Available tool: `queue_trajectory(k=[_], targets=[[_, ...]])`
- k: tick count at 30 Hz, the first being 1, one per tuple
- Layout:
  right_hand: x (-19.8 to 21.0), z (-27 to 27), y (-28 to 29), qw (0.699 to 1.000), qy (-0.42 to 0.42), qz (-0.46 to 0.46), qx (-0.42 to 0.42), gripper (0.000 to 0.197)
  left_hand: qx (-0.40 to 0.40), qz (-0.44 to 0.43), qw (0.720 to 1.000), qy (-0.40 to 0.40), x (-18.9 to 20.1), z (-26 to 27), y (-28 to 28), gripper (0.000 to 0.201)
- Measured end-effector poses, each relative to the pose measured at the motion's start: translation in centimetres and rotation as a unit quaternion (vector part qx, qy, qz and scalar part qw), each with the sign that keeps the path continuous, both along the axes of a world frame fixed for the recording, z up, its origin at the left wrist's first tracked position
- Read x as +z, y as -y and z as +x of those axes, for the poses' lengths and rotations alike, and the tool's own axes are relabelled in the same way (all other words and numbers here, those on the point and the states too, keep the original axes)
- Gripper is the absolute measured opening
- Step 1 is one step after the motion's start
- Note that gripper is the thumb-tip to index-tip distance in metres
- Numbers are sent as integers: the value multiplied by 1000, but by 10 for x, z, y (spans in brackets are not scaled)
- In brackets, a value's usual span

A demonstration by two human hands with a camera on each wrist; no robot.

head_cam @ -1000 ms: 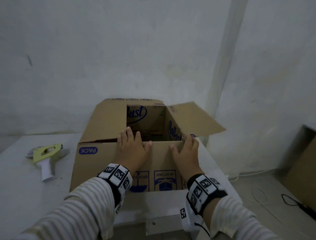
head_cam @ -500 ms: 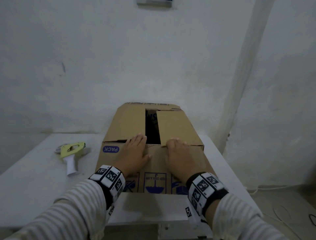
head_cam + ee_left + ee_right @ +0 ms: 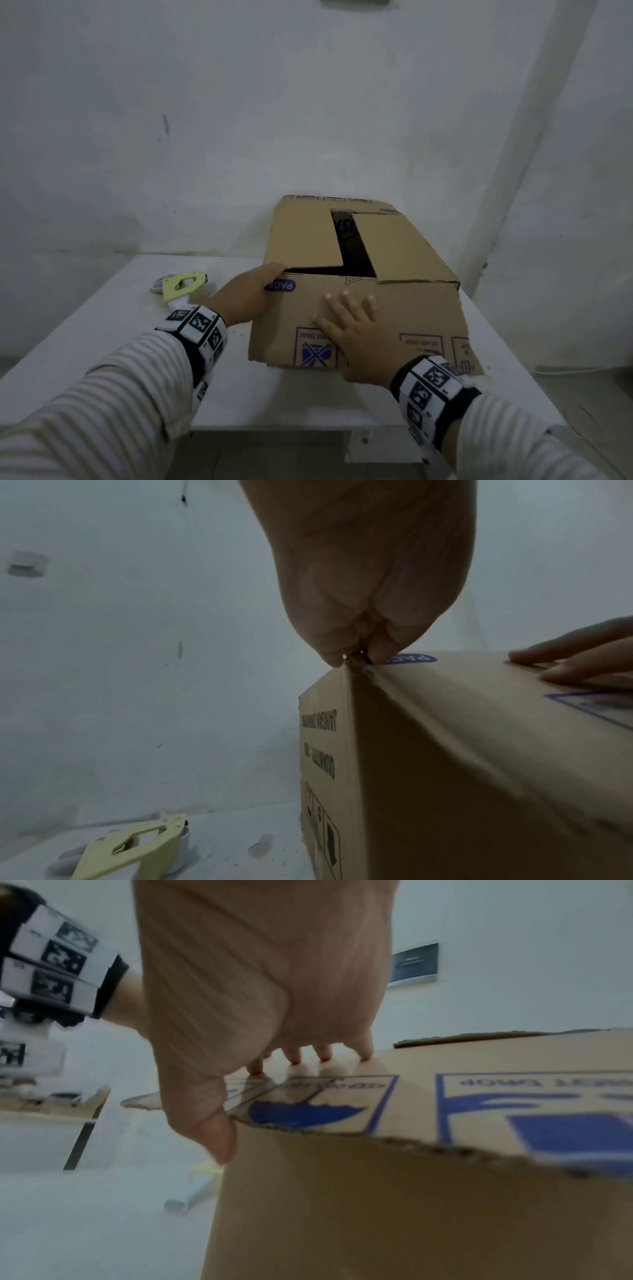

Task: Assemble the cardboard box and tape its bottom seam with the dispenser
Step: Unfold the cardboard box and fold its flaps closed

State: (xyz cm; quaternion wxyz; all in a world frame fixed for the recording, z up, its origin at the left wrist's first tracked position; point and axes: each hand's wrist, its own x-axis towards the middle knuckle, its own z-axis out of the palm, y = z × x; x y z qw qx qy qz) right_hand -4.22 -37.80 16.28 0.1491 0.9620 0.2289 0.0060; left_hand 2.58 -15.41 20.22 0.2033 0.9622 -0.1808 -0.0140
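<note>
The cardboard box point(image 3: 404, 308) stands on the white table point(image 3: 308, 401) with its open end up. Two side flaps are folded in, with a dark gap between them. The near long flap slopes toward me. My left hand point(image 3: 253, 294) is at the box's near left top corner, and in the left wrist view its fingertips point(image 3: 377, 653) pinch the cardboard point(image 3: 445, 750) there. My right hand point(image 3: 349, 325) lies flat on the near flap, fingers spread, thumb point(image 3: 219, 1139) hanging over the flap's edge point(image 3: 377, 1134). The yellow tape dispenser point(image 3: 183, 286) lies left of the box, untouched.
A white wall stands close behind the table, and a wall corner juts out at the right. The dispenser point(image 3: 137, 850) lies about a hand's width from the box's left side. Bare tabletop stretches to the left and in front of the box.
The right side flap has folded in. My left hand went from the near flap's top to the box's left corner. My right hand slid nearer along the flap.
</note>
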Motion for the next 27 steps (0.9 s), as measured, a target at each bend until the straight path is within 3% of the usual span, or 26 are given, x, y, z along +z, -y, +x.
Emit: queue_trajectory(k=[8,12,14,17,19,21,23,25,27], targets=[[94,-9,-11,982,-113,148,-12,52,-47,55,997,-31,11,12,-23,64],[136,-8,-6,983,-20,175,-55,37,-39,29,999,7,15,17,-24,44],[146,3,-1,975,56,198,-80,34,5,-33,999,11,12,22,-21,43],[137,23,5,940,220,236,-110,35,84,-91,992,19,10,26,-9,43],[120,31,6,902,273,313,-120,50,121,-115,985,39,9,27,-2,40],[100,40,9,894,220,352,-169,63,146,-138,978,57,8,30,4,36],[79,52,14,906,138,330,-228,67,149,-180,970,71,6,36,9,32],[58,64,19,910,69,323,-252,62,144,-216,963,72,4,40,13,34],[40,71,21,919,44,302,-249,52,151,-197,966,70,0,46,15,33]])
